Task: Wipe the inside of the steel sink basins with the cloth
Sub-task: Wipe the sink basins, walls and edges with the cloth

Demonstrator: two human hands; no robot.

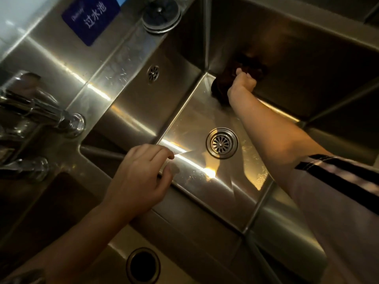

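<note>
Right hand (243, 84) is gripping the dark cloth (220, 90), fingers curled round it, pressing it into the far corner of the basin (190, 128). Drain (222, 143) is lying nearer the person than that grip. Left hand (139, 177) is resting on the basin's rim, fingers loosely bent, holding nothing.

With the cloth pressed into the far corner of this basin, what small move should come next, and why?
Probably drag the cloth toward the drain: the right hand grips it in the corner, and droplets remain on the basin floor.
</note>
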